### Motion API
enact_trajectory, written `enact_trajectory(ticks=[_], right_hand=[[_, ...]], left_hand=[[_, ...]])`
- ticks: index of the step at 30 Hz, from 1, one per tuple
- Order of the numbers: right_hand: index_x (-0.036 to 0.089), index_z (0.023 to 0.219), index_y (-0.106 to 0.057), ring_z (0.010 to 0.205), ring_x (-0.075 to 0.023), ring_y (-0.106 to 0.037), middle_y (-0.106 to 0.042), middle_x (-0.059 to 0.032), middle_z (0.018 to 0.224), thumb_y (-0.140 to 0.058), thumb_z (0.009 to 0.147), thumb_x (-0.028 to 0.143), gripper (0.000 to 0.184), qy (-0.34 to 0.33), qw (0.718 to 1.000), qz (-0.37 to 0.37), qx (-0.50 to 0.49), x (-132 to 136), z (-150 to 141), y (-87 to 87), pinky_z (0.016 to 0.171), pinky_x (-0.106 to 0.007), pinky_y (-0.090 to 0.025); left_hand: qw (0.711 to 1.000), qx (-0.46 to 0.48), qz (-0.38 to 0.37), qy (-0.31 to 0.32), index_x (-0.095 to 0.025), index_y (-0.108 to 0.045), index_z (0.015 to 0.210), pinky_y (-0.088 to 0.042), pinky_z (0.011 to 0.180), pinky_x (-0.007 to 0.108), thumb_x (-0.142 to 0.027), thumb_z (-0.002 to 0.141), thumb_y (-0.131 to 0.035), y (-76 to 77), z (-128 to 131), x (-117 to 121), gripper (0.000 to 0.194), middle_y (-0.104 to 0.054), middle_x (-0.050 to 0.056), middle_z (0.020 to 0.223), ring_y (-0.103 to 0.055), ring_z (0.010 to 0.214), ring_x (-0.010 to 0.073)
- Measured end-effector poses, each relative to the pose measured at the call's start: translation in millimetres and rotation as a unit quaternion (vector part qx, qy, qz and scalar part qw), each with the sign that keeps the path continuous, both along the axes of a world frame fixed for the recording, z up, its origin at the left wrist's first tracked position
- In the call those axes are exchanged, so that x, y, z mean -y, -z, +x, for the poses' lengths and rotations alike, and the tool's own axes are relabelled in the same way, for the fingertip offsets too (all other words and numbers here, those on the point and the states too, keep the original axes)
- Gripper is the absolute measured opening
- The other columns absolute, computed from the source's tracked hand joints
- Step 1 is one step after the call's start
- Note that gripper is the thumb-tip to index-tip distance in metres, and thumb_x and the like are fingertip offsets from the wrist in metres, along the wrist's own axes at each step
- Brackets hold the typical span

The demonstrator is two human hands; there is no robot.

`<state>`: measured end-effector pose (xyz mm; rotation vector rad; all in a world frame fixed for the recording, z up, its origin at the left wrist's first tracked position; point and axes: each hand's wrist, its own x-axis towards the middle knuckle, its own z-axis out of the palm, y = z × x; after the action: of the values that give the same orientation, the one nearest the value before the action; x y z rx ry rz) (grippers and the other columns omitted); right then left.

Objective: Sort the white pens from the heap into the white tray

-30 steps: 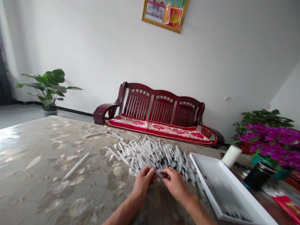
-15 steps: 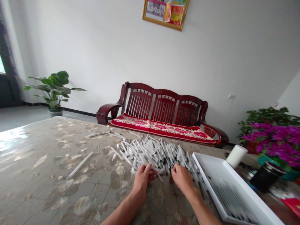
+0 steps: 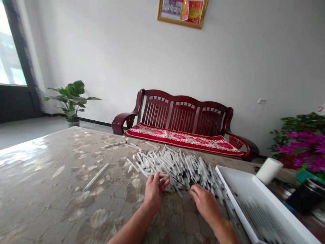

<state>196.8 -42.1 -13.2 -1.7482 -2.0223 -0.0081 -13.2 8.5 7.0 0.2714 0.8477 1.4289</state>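
Observation:
My left hand (image 3: pixel 153 189) is closed on a white pen-like tube (image 3: pixel 163 175), which lies across the fingertips at the near edge of the pile. My right hand (image 3: pixel 204 200) is pinched around the end of a thin dark stick (image 3: pixel 183 185) that points up and left toward the left hand. In front of both hands spreads a heap of white pen-like tubes (image 3: pixel 165 159), many with black ends. One loose white tube (image 3: pixel 96 176) lies apart at the left.
To the right stands a white tray (image 3: pixel 235 210) with a row of slim pen-like pieces inside. Beyond it are a white roll (image 3: pixel 269 170), a black cup (image 3: pixel 306 196) and purple flowers (image 3: pixel 302 145). A red wooden bench (image 3: pixel 182 115) stands behind the patterned table (image 3: pixel 76 217).
The left hand has lifted a white tube slightly. My right hand has drawn back a little from the pile, with the thin dark stick now showing. The view has turned slightly left.

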Motion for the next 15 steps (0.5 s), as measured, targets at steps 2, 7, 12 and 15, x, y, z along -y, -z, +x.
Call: enact_trajectory(ticks=[2, 7, 12, 15], right_hand=[[0.024, 0.083, -0.066, 0.081, -0.0180, -0.068, -0.071, -0.0022, 0.083, -0.049, 0.093, 0.018, 0.021, -0.004, 1.000, 0.003, 0.004, 0.1, 1.0, 0.1, 0.070, -0.024, -0.041], [0.024, 0.082, -0.067, 0.080, -0.0171, -0.068, -0.071, -0.0023, 0.084, -0.049, 0.094, 0.016, 0.022, 0.000, 1.000, 0.002, 0.027, 3.1, 1.3, -0.5, 0.068, -0.023, -0.040], [0.024, 0.082, -0.068, 0.076, -0.0176, -0.069, -0.072, -0.0032, 0.083, -0.049, 0.093, 0.019, 0.023, 0.010, 0.999, 0.017, 0.035, 4.9, 3.0, -4.8, 0.066, -0.023, -0.042], [0.025, 0.080, -0.068, 0.076, -0.0185, -0.069, -0.072, -0.0035, 0.081, -0.051, 0.093, 0.030, 0.022, -0.007, 0.997, 0.033, -0.070, 3.3, 4.7, -7.2, 0.067, -0.024, -0.046]], left_hand=[[1.000, -0.002, 0.003, 0.002, -0.016, -0.054, 0.084, -0.063, 0.063, 0.026, -0.016, 0.096, -0.054, 1.2, 0.8, 0.2, 0.012, -0.074, 0.008, 0.078, -0.074, 0.063, 0.0135], [0.999, -0.034, 0.023, 0.020, -0.018, -0.053, 0.083, -0.062, 0.066, 0.027, -0.025, 0.092, -0.064, 8.6, 3.7, 0.9, 0.015, -0.075, 0.008, 0.084, -0.075, 0.065, 0.0145], [0.987, -0.122, 0.096, 0.047, -0.019, -0.055, 0.082, -0.060, 0.062, 0.028, -0.046, 0.076, -0.075, 14.3, 1.9, -2.0, 0.034, -0.075, 0.004, 0.082, -0.072, 0.062, 0.0154], [0.980, -0.147, 0.116, 0.074, -0.019, -0.058, 0.078, -0.058, 0.061, 0.027, -0.051, 0.070, -0.078, 15.0, 4.1, -0.8, 0.039, -0.074, 0.004, 0.077, -0.072, 0.064, 0.0172]])
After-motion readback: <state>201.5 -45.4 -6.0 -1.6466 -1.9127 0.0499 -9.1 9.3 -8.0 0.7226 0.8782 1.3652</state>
